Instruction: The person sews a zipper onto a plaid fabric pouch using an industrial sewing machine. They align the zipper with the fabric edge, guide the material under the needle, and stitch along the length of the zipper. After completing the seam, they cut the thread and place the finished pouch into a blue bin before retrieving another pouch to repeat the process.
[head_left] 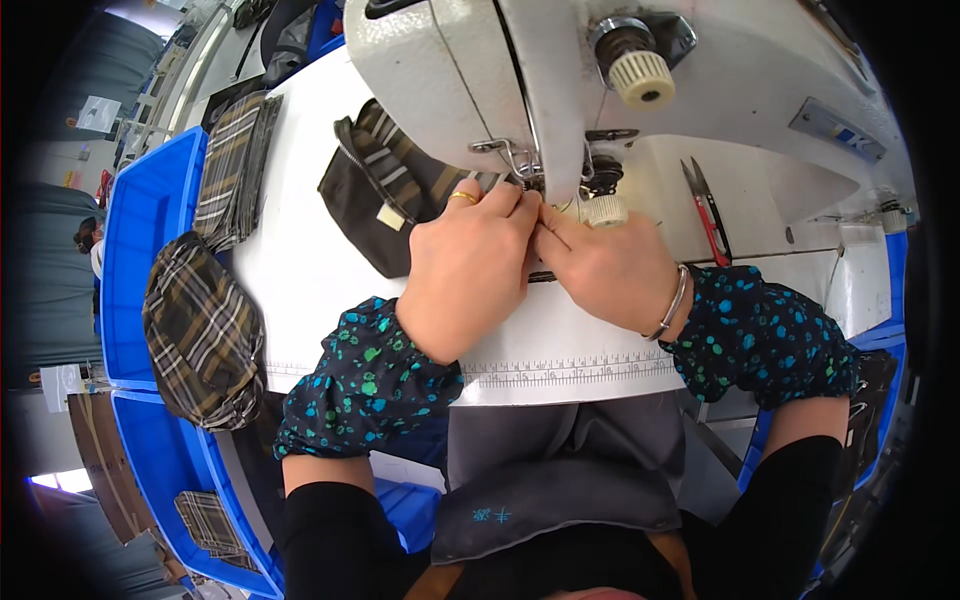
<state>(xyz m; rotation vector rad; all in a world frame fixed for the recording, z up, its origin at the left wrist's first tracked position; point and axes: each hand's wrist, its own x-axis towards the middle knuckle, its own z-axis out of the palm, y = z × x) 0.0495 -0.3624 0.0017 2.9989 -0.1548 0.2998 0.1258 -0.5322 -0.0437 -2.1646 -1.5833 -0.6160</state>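
**Two hands at the needle of a sewing machine**

We work at a white worktop with a printed ruler strip along its near edge. Over its far side stands a white industrial sewing machine. Blue plastic bins line the left side; one carries a heap of brown plaid fabric pieces, and a stack of striped plaid pieces lies on the worktop corner beside it. Red-handled thread snips rest on the machine bed to the right.

Our left hand, with a gold ring, lies knuckles up just in front of the needle area, fingers curled and pressing down on a dark brown pouch with striped lining and a zipper. Our right hand, with a silver bangle at the wrist, touches the left; its thumb and forefinger are pinched together, though we cannot tell what the grip holds.

The pouch lies flat on the worktop, left of the needle. Its long axis runs from far left to near right, with the near right end hidden under our left hand.
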